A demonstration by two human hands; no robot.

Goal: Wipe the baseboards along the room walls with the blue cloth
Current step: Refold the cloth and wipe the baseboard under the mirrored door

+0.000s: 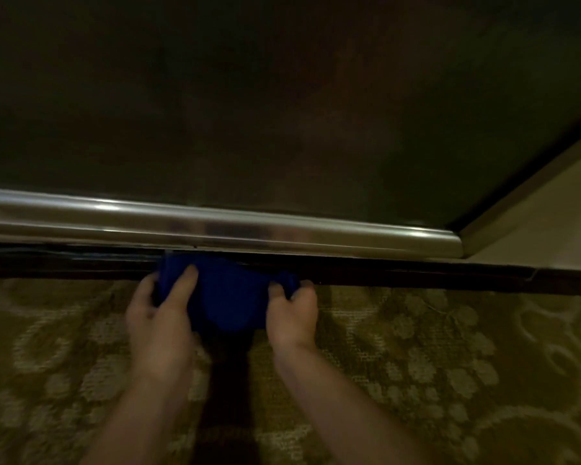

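The blue cloth (228, 290) is bunched against the dark baseboard (399, 271), which runs left to right at the foot of the wall. My left hand (163, 313) grips the cloth's left end, thumb on top and fingers curled behind it. My right hand (292, 310) grips the right end, fingers curled round the fabric. The cloth's upper edge reaches up under a shiny metal rail (316, 234). Part of the baseboard is hidden behind the cloth.
A dark wall panel (282, 95) fills the upper view above the metal rail. Patterned beige-and-olive carpet (450, 364) covers the floor. At the right a lighter wall (550, 209) meets the dark panel at a corner.
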